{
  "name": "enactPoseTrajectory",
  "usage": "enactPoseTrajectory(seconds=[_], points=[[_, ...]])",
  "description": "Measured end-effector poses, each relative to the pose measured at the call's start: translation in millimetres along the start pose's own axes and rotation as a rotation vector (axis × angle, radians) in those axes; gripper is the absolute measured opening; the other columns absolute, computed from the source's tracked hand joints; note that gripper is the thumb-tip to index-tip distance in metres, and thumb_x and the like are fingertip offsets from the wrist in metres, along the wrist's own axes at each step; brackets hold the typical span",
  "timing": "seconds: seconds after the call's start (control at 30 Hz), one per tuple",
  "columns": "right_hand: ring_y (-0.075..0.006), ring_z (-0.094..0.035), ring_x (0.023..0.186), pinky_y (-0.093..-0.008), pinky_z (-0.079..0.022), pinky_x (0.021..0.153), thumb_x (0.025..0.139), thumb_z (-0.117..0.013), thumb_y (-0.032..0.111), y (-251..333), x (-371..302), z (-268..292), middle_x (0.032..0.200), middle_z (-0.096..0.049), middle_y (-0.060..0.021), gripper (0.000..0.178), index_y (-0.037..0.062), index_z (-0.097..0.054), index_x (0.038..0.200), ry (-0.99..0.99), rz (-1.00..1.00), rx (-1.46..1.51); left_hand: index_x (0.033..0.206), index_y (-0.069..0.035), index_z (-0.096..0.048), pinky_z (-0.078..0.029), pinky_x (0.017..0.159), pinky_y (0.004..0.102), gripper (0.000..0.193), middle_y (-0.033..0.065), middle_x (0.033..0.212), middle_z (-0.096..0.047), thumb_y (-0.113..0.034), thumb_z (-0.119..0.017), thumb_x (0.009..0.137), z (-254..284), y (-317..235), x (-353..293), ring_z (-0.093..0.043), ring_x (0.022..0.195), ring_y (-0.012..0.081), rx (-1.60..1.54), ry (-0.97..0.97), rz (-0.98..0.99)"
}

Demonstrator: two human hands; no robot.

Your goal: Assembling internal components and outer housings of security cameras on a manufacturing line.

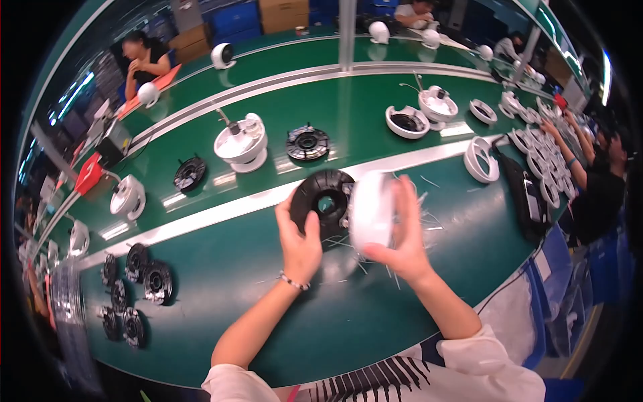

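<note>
My left hand (301, 244) grips a black round part with a hole in its middle (313, 194) by its left edge. In my right hand (410, 241) is a white rounded housing (372, 211), blurred by motion and turned on its side. The two parts are held up over the green worktop, side by side, with the white one overlapping the black one's right edge. Whether they touch cannot be made out. Thin white strips (432, 224) lie scattered on the worktop beneath and right of my hands.
Several black round parts (157, 283) lie at the left. Beyond a pale rail, a green conveyor (355, 141) carries white housings (241, 144) and black discs (308, 142). A white ring (482, 161) and a black pouch (526, 194) are at the right. Co-workers (596, 174) sit around.
</note>
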State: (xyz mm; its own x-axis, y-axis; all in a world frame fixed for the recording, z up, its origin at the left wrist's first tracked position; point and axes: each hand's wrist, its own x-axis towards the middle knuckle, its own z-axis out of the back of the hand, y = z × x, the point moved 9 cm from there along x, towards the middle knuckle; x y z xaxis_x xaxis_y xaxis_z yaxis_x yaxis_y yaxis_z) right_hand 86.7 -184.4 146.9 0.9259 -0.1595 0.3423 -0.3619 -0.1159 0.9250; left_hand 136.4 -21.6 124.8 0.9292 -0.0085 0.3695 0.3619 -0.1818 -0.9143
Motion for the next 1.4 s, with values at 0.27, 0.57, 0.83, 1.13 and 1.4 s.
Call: enactPoseTrajectory(seconds=[0.27, 0.57, 0.83, 1.13, 1.4], points=[[-0.0274, -0.032, 0.118, -0.0370, -0.029, 0.097, 0.054, -0.080, 0.022, -27.3, -18.2, -23.7, 0.128, -0.027, -0.0204, 0.111, -0.0025, -0.004, 0.132, 0.084, -0.018, -0.068, 0.132, -0.006, -0.018, -0.029, 0.097, 0.0448, 0.074, 0.0138, 0.132, -0.029, -0.057, -0.033, 0.080, -36.4, 12.9, -42.0, -0.031, 0.120, 0.0302, -0.750, 0.491, 0.641], [-0.0339, -0.028, 0.118, -0.0404, -0.026, 0.097, 0.049, -0.082, 0.034, -36.4, -24.6, -55.4, 0.123, -0.027, -0.0232, 0.120, -0.0007, -0.003, 0.133, 0.228, -0.053, -0.322, 0.122, -0.004, -0.037, -0.035, 0.094, 0.0438, 0.064, 0.0146, 0.119, -0.044, -0.054, -0.033, 0.081, -5.3, 38.8, -53.1, -0.043, 0.110, 0.0287, -0.886, 0.322, 0.908], [-0.0334, -0.024, 0.122, -0.0400, -0.022, 0.100, 0.046, -0.082, 0.033, -32.3, -29.0, -79.5, 0.134, -0.012, -0.0257, 0.123, -0.0021, -0.002, 0.132, 0.293, -0.012, -0.321, 0.119, -0.006, -0.040, -0.042, 0.086, 0.0421, 0.057, 0.0134, 0.113, -0.048, -0.049, -0.037, 0.082, 13.2, 36.1, -53.8, -0.049, 0.102, 0.0270, -0.897, 0.241, 0.877], [-0.0382, -0.019, 0.123, -0.0448, -0.021, 0.098, 0.050, -0.079, 0.038, -9.5, -42.2, -118.9, 0.133, -0.015, -0.0260, 0.115, -0.0020, -0.010, 0.132, 0.301, 0.187, -0.735, 0.121, -0.005, -0.039, -0.038, 0.093, 0.0377, 0.063, 0.0118, 0.118, -0.046, -0.054, -0.024, 0.084, 31.0, 27.7, -51.4, -0.046, 0.107, 0.0251, -0.784, 0.253, 0.766], [-0.0447, -0.020, 0.120, -0.0478, -0.021, 0.096, 0.049, -0.076, 0.049, 2.9, -46.8, -158.7, 0.130, -0.016, -0.0304, 0.120, -0.0073, -0.008, 0.130, 0.543, 0.291, -1.021, 0.129, -0.010, -0.029, -0.038, 0.091, 0.0409, 0.096, 0.0109, 0.119, -0.045, -0.080, -0.023, 0.064, 46.6, 25.5, -65.9, -0.046, 0.108, 0.0235, -0.879, 0.513, 0.896]])
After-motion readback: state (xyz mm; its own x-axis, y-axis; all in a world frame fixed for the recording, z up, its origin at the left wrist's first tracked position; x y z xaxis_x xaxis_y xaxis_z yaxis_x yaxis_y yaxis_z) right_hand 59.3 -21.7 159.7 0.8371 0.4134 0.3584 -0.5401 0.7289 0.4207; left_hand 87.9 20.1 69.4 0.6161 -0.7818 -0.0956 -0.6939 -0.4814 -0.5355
